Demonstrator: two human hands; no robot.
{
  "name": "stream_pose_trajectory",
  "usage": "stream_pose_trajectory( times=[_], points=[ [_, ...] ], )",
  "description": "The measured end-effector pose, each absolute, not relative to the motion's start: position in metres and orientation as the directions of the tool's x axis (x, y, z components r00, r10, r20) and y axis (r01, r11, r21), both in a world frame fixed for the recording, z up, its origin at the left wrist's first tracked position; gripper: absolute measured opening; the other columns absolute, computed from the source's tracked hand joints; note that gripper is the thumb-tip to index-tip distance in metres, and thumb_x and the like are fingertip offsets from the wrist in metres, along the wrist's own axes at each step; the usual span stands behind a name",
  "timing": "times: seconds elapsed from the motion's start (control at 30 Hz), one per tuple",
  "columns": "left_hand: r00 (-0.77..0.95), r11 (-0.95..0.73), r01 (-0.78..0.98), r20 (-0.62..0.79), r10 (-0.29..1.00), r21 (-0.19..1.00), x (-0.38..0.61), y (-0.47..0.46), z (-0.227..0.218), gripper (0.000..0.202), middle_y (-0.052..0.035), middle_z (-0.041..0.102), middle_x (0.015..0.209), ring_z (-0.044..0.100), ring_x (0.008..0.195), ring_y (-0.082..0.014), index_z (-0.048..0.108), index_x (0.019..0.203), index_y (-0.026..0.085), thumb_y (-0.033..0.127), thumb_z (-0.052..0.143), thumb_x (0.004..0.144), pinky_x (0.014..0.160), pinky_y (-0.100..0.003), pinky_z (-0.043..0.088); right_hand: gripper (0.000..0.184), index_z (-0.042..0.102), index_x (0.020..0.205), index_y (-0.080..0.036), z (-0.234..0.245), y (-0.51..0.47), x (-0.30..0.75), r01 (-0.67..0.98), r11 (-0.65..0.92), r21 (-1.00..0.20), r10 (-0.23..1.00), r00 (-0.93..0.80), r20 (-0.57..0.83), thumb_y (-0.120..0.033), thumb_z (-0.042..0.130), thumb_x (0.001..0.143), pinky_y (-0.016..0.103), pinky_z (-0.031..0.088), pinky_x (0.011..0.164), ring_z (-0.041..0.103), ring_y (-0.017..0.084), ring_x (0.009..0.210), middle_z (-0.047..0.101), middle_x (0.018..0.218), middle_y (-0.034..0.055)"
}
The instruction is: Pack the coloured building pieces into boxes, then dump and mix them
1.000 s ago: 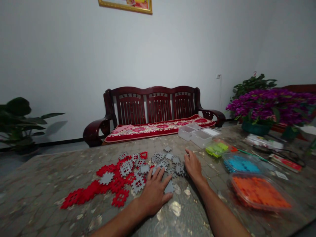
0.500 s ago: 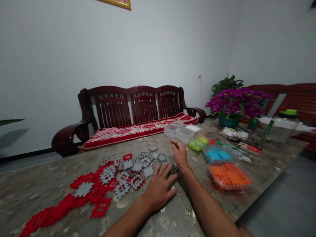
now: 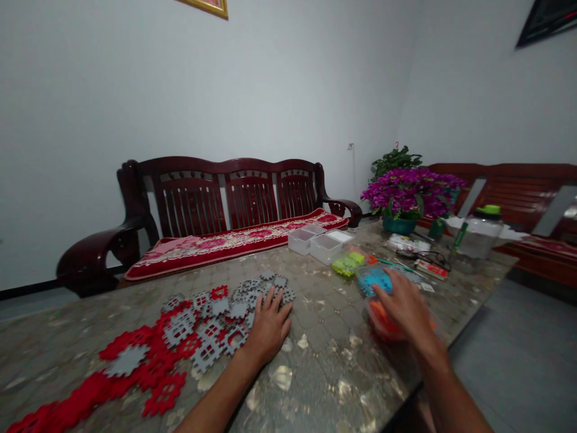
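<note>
Head view: we log the orange tub (image 3: 382, 320) near the right edge of the table (image 3: 324, 373), its long axis hidden beneath the nearer right hand (image 3: 408, 310). That hand is blurred; we cannot tell if it grips. Left hand (image 3: 270, 328), well leftward, fingers loosely fanned over grey pieces (image 3: 238, 310), grasps nothing we see.

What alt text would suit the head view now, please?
A person's left hand lies spread at the edge of grey pieces on a table, with red pieces mostly farther left; the blurred right hand is at a tub of orange pieces. A wooden bench stands behind.
</note>
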State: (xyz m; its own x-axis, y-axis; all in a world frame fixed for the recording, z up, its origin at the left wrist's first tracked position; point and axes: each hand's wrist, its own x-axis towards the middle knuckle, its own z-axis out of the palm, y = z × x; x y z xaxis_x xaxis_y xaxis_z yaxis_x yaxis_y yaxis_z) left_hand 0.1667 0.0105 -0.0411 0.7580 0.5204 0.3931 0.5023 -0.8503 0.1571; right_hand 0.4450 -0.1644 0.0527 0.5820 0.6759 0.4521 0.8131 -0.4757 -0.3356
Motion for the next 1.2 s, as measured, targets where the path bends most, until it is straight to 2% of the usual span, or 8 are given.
stream_pose_trajectory(
  times=[0.17, 0.27, 0.4, 0.67, 0.83, 0.93, 1.07, 1.2],
  points=[
    [0.795, -0.907, 0.402, 0.441, 0.415, 0.129, 0.159, 0.001, -0.038, 0.034, -0.0085, 0.056, 0.150, 0.038, 0.149, -0.0283, 0.066, 0.127, 0.026, 0.017, 0.050, 0.098, 0.124, -0.058, 0.031, 0.069, 0.049, 0.147, -0.011, 0.031, -0.223, 0.506, 0.572, -0.756, -0.318, 0.430, 0.801, 0.418, -0.055, 0.039, 0.094, 0.056, 0.045, 0.104, 0.057, 0.041, 0.127, 0.061, 0.138, 0.0230],
    [0.830, -0.932, 0.327, 0.425, 0.362, 0.156, 0.156, -0.008, -0.026, 0.035, -0.0101, 0.055, 0.151, 0.039, 0.149, -0.0287, 0.067, 0.125, 0.025, 0.013, 0.053, 0.095, 0.122, -0.057, 0.036, 0.065, 0.057, 0.139, -0.011, 0.011, -0.233, 0.524, 0.569, -0.736, -0.367, 0.510, 0.822, 0.253, -0.053, 0.036, 0.094, 0.049, 0.048, 0.102, 0.064, 0.035, 0.120, 0.067, 0.131, 0.0210],
    [0.820, -0.903, 0.303, 0.400, 0.410, 0.305, 0.152, -0.021, -0.015, 0.036, -0.0109, 0.056, 0.151, 0.041, 0.148, -0.0286, 0.065, 0.129, 0.023, 0.016, 0.051, 0.097, 0.122, -0.054, 0.038, 0.065, 0.062, 0.134, -0.012, -0.005, -0.221, 0.501, 0.639, -0.646, -0.417, 0.603, 0.763, 0.234, -0.054, 0.036, 0.093, 0.046, 0.049, 0.101, 0.065, 0.033, 0.119, 0.067, 0.131, 0.0209],
    [0.703, -0.391, 0.187, 0.155, 0.694, 0.901, 0.149, -0.071, -0.011, 0.063, -0.0141, 0.042, 0.161, 0.037, 0.150, -0.0263, 0.041, 0.155, 0.016, 0.046, 0.044, 0.100, 0.127, -0.043, 0.026, 0.066, 0.059, 0.139, -0.014, -0.010, -0.166, 0.372, 0.716, -0.356, -0.600, 0.766, 0.592, 0.253, -0.056, 0.036, 0.093, 0.046, 0.044, 0.111, 0.059, 0.032, 0.129, 0.061, 0.141, 0.0176],
    [0.424, -0.284, 0.027, 0.246, 0.872, 0.959, 0.135, -0.061, -0.001, 0.067, -0.0138, 0.044, 0.159, 0.036, 0.150, -0.0277, 0.047, 0.150, 0.017, 0.052, 0.051, 0.093, 0.126, -0.039, 0.025, 0.063, 0.066, 0.133, -0.018, -0.014, -0.121, 0.331, 0.528, -0.121, -0.841, 0.820, 0.530, 0.215, -0.059, 0.051, 0.087, 0.048, 0.041, 0.115, 0.058, 0.033, 0.132, 0.064, 0.140, 0.0169],
    [0.242, -0.226, -0.037, 0.228, 0.943, 0.973, 0.110, -0.024, 0.013, 0.059, -0.0150, 0.058, 0.146, 0.051, 0.137, -0.0316, 0.061, 0.134, 0.017, 0.052, 0.057, 0.087, 0.119, -0.044, 0.036, 0.059, 0.069, 0.129, -0.018, -0.007, -0.092, 0.307, 0.371, 0.026, -0.928, 0.858, 0.467, 0.211, -0.055, 0.058, 0.084, 0.053, 0.043, 0.113, 0.058, 0.035, 0.132, 0.065, 0.139, 0.0162],
    [0.005, -0.208, -0.061, 0.209, 0.978, 0.976, 0.060, 0.022, 0.027, 0.053, -0.0115, 0.075, 0.112, 0.068, 0.107, -0.0306, 0.071, 0.111, 0.016, 0.055, 0.056, 0.080, 0.097, -0.044, 0.053, 0.059, 0.065, 0.136, -0.027, 0.006, -0.061, 0.271, 0.243, 0.218, -0.945, 0.948, 0.177, 0.264, -0.031, 0.062, 0.078, 0.047, 0.057, 0.097, 0.064, 0.031, 0.123, 0.066, 0.139, 0.0090],
    [-0.157, -0.224, -0.022, 0.218, 0.963, 0.974, 0.021, 0.039, 0.022, 0.048, -0.0124, 0.074, 0.109, 0.066, 0.111, -0.0311, 0.070, 0.100, 0.016, 0.054, 0.057, 0.073, 0.102, -0.044, 0.050, 0.070, 0.066, 0.134, -0.029, -0.001, -0.043, 0.249, 0.281, 0.413, -0.866, 0.910, -0.087, 0.406, -0.013, 0.056, 0.067, 0.042, 0.061, 0.088, 0.070, 0.027, 0.113, 0.070, 0.133, 0.0086]
  ],
)
